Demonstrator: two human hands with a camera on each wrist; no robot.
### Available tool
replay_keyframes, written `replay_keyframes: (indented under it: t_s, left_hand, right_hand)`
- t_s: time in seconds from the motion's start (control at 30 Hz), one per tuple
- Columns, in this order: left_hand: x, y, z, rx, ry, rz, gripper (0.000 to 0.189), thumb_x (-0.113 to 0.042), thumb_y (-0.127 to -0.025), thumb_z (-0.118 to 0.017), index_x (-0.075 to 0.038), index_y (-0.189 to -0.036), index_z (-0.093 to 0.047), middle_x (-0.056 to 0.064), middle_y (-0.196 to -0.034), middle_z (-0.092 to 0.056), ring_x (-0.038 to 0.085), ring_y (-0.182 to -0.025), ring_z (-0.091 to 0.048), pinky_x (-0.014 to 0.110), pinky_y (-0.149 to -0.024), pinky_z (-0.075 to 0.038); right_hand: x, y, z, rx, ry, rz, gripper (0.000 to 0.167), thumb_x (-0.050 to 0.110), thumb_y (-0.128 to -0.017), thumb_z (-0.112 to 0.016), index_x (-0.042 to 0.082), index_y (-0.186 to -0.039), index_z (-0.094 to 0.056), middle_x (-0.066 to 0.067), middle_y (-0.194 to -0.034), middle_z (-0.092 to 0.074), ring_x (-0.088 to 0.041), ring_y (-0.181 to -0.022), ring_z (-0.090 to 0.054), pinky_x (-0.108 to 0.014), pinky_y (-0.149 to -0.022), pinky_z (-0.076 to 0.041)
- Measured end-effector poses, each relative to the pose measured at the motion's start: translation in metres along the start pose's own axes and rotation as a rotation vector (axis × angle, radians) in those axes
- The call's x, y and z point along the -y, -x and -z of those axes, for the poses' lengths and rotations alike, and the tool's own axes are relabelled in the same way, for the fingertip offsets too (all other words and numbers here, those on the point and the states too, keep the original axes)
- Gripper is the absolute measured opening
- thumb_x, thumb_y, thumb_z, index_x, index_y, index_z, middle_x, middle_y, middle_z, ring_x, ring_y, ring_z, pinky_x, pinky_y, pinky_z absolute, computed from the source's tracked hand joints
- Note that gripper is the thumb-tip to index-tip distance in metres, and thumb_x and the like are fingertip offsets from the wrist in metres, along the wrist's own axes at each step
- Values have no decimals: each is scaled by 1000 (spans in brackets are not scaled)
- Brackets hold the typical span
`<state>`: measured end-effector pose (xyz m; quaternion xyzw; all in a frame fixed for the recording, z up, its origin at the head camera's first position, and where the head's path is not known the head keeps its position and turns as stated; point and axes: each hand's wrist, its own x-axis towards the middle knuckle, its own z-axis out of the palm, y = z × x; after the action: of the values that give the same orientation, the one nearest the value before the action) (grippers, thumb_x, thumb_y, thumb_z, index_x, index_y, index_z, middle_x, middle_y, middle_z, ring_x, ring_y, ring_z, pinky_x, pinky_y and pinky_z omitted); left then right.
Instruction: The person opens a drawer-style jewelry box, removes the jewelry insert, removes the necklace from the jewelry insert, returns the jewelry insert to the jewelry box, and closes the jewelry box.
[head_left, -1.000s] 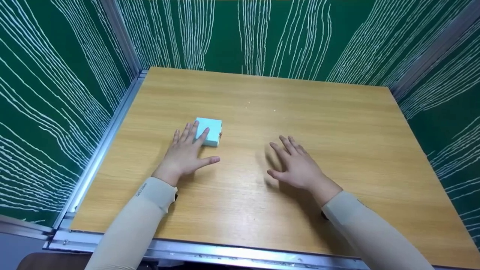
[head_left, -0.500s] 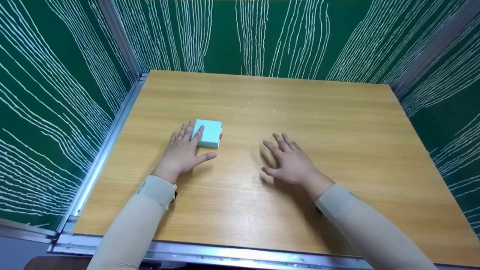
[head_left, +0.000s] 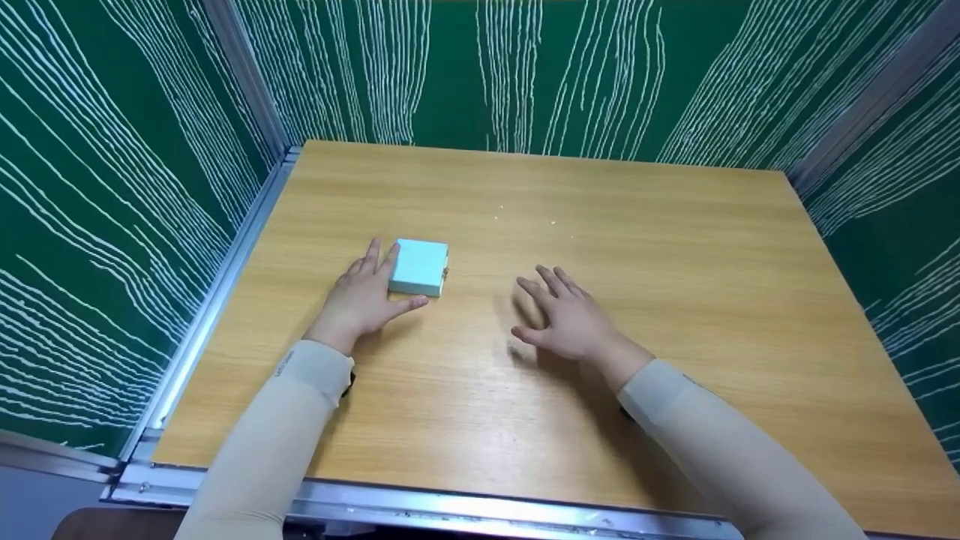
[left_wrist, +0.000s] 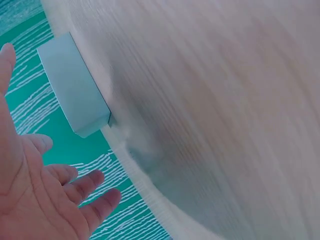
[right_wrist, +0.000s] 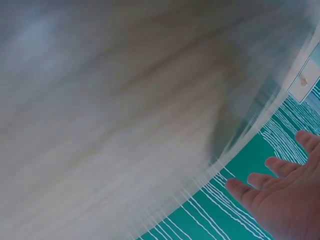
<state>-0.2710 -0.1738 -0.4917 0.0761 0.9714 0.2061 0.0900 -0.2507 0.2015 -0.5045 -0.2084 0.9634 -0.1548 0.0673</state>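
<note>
A small square light-blue box [head_left: 420,266] with a clasp on its right side lies on the wooden table [head_left: 480,420]. My left hand [head_left: 360,296] is at the box's left side, fingers and thumb spread, the index fingertip overlapping its left edge in the head view. In the left wrist view the box [left_wrist: 75,87] stands a little beyond the relaxed fingers. My right hand [head_left: 570,319] hovers over the table to the right of the box, fingers spread and holding nothing. The right wrist view shows the box's clasp side [right_wrist: 305,80] near the top right, apart from that hand.
Green panels [head_left: 450,75] with white wavy lines rise behind the table and on both sides. A metal frame rail [head_left: 420,504] runs along the near edge. A few tiny white specks [head_left: 553,223] lie beyond the box.
My left index finger has drawn back from the box's top to its left edge, and the thumb has come nearer its front. The right hand has moved left towards the box.
</note>
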Motion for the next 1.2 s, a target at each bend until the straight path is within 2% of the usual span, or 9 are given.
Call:
replay_keyframes:
  t_s: [0.13, 0.3, 0.57, 0.87, 1.2]
  left_hand:
    - [2, -3, 1, -3, 11, 20, 118, -80, -101, -67, -21, -184, -7, 16, -193, 0, 51, -176, -14, 70, -141, -18]
    - [4, -7, 0, -21, 29, 16, 117, -78, -101, -68, -17, -184, -11, 23, -189, -18, 49, -173, -21, 68, -140, -24]
    - [4, -9, -1, -64, 33, -5, 114, -76, -101, -69, -15, -183, -18, 24, -176, -39, 45, -161, -37, 63, -134, -37]
    - [5, -14, 2, -53, 24, 20, 113, -76, -100, -71, -18, -183, -20, 23, -172, -40, 42, -151, -39, 60, -131, -40]
    - [10, -25, 4, -75, 54, 29, 120, -80, -92, -78, -19, -181, -26, 21, -170, -42, 39, -147, -38, 57, -129, -40]
  right_hand:
    - [3, -5, 0, 12, -42, -25, 97, 71, -101, -68, 28, -180, -31, -15, -191, -19, -47, -177, -13, -69, -141, -19]
    - [10, -11, 1, 29, -99, -48, 97, 69, -102, -69, 25, -180, -32, -15, -191, -19, -47, -177, -12, -72, -140, -18]
    - [21, -21, -4, 6, -161, -66, 97, 68, -102, -71, 23, -179, -34, -15, -190, -21, -51, -174, -20, -73, -139, -20]
    - [28, -32, -3, -4, -215, -92, 97, 63, -100, -77, 23, -178, -36, -13, -188, -26, -49, -173, -26, -72, -138, -24]
    - [41, -49, 2, -12, -274, -101, 96, 57, -98, -83, 20, -176, -40, -13, -186, -31, -47, -172, -28, -69, -137, -30]
